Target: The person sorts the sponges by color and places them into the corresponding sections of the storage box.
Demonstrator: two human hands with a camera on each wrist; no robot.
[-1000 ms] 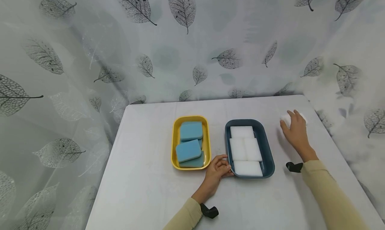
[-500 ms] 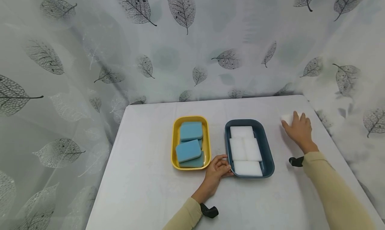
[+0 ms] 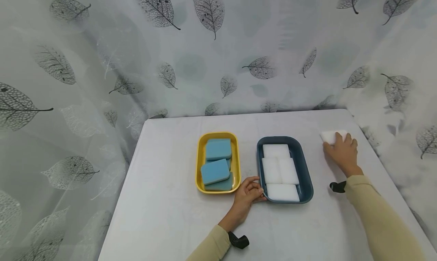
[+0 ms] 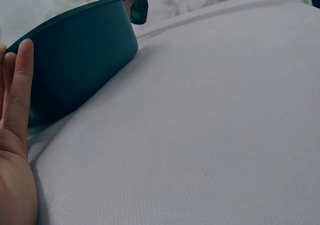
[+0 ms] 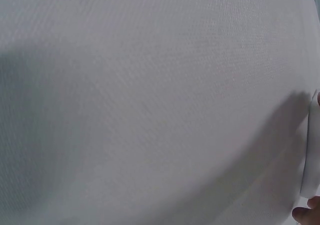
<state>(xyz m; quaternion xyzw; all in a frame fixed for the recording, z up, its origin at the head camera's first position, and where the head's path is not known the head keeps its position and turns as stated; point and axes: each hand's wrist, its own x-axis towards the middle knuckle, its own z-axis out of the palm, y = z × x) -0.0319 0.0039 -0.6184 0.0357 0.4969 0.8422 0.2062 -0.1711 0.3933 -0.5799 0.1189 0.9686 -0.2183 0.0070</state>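
Note:
In the head view, my right hand (image 3: 342,153) is at the far right, pinching a white sponge block (image 3: 329,136) with the thumb at its near edge and fingers over it. The right wrist view catches only the block's edge (image 5: 312,150), between a fingertip and the thumb. My left hand (image 3: 245,196) touches the near left corner of a dark blue tray (image 3: 306,177); a straight digit lies along its outer wall in the left wrist view. Several white sponge blocks (image 3: 282,193) lie flat in this tray. Whether the right hand's block touches the table is unclear.
A yellow tray (image 3: 199,168) with several blue sponges (image 3: 215,173), some overlapping, stands left of the blue tray. Both trays stand on a white-covered table (image 3: 164,215). A leaf-print curtain (image 3: 205,75) hangs behind the table and along its sides.
My right hand has shifted right and slightly nearer, and more of the white sponge block shows. The left hand and both trays stay in place.

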